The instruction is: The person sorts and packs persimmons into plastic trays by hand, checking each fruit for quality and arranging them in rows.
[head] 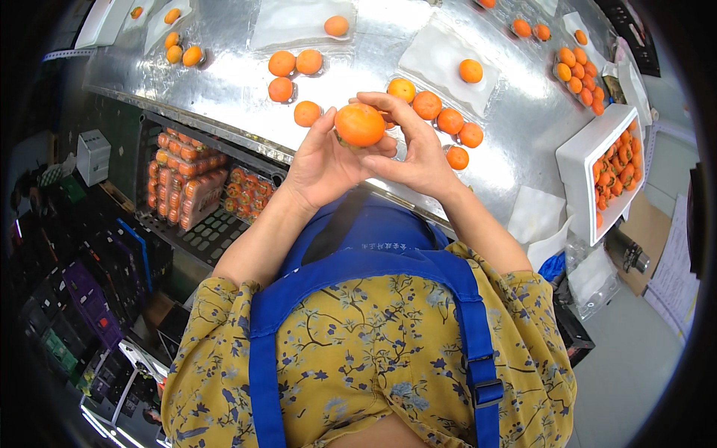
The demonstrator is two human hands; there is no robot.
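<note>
A large orange persimmon (359,124) is held above the near edge of the metal table (235,101). My left hand (327,165) cradles it from below and from the left. Around its far and right sides curl the fingers of my right hand (417,148), whose thumb lies near the left fingers. Part of another orange fruit shows behind the right fingers, mostly hidden. On the tabletop left of my hands sits a single persimmon (307,113), with a small group of persimmons (281,64) beyond it. A row of persimmons (450,121) lies to the right.
White foam sheets (302,25) and clear plastic trays lie across the table. A filled tray of persimmons (577,70) is at the far right. Nearer stands a white foam box (577,162) of persimmons. Below the left edge, a black crate (207,238) contains packed fruit.
</note>
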